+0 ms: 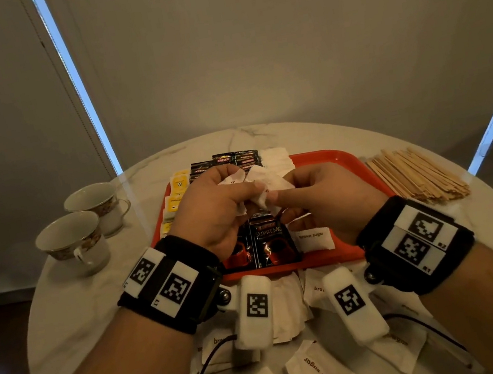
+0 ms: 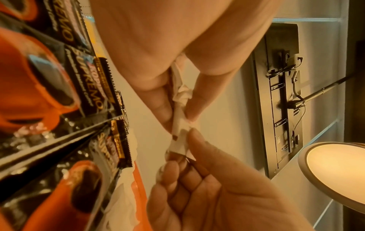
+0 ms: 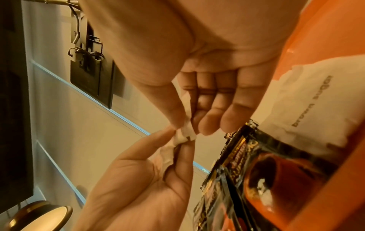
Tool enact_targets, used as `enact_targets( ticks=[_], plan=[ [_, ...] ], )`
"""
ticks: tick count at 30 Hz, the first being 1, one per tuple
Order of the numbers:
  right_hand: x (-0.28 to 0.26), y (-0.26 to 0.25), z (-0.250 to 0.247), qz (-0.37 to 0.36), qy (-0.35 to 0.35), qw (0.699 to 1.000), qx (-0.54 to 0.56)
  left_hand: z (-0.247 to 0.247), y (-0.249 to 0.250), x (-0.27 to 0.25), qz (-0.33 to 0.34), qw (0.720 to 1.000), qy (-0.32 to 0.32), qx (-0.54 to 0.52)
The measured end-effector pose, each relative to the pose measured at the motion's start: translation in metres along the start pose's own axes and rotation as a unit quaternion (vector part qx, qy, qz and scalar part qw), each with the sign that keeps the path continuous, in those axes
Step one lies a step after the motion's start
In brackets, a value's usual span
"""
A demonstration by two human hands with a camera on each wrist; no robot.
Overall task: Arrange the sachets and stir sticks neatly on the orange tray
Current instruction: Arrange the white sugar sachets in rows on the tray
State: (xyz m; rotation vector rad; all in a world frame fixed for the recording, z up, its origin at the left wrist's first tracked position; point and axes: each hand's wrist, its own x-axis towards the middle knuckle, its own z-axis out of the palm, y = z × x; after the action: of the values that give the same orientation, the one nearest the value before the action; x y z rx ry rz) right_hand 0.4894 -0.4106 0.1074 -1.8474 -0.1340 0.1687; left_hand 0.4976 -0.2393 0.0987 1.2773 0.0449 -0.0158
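Both hands were up at frame centre over the orange tray (image 1: 315, 159). Left hand (image 1: 218, 204) and right hand (image 1: 322, 197) each pinched the same bunch of white sachets (image 1: 266, 185), thumbs on top, fingers curled under. Black coffee sachets (image 1: 272, 243) lay on the tray below the hands. Stir sticks (image 1: 416, 178) sat piled on the table (image 1: 64, 315), right of the tray. More white sachets (image 1: 318, 370) lay loose at lower centre.

Tray (image 1: 315, 159) at table (image 1: 64, 315) centre, stir sticks (image 1: 416, 178) on table at 3 o'clock, two cups (image 1: 83, 230) at 9, loose sachets (image 1: 321, 370) at 6, coffee sachets (image 1: 224, 161) on tray at 12.
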Motion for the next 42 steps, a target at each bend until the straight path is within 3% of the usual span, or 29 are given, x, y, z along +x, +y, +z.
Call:
enact_targets(
  ticks=[4, 10, 14, 20, 24, 33, 38, 42],
  plan=[
    [0.006, -0.002, -0.001, -0.011, 0.034, 0.999, -0.008, -0.003, 0.001, -0.001, -0.011, 1.000, 0.012, 0.005],
    [0.006, -0.012, -0.003, -0.089, 0.052, 0.987, -0.121, 0.002, 0.002, -0.005, -0.031, 0.999, 0.000, 0.028],
    [0.003, -0.011, -0.014, -0.060, 0.052, 0.983, -0.163, 0.002, 0.000, -0.005, -0.031, 0.998, 0.009, 0.057],
    [-0.010, 0.006, -0.033, 0.090, 0.034, 0.983, -0.158, -0.001, 0.001, -0.001, -0.029, 0.998, 0.029, 0.053],
    [-0.015, 0.015, -0.035, 0.137, 0.029, 0.969, -0.203, -0.002, 0.002, -0.001, -0.033, 0.998, 0.030, 0.046],
    [-0.019, 0.015, -0.030, 0.135, 0.036, 0.962, -0.233, -0.004, 0.001, 0.001, -0.034, 0.998, 0.032, 0.045],
    [-0.020, 0.015, -0.028, 0.026, 0.102, 0.978, -0.178, -0.003, 0.002, 0.001, -0.027, 0.998, 0.031, 0.046],
    [-0.018, 0.015, -0.015, 0.070, 0.034, 0.990, -0.117, -0.002, 0.002, -0.001, -0.025, 0.998, 0.027, 0.045]
  ],
)
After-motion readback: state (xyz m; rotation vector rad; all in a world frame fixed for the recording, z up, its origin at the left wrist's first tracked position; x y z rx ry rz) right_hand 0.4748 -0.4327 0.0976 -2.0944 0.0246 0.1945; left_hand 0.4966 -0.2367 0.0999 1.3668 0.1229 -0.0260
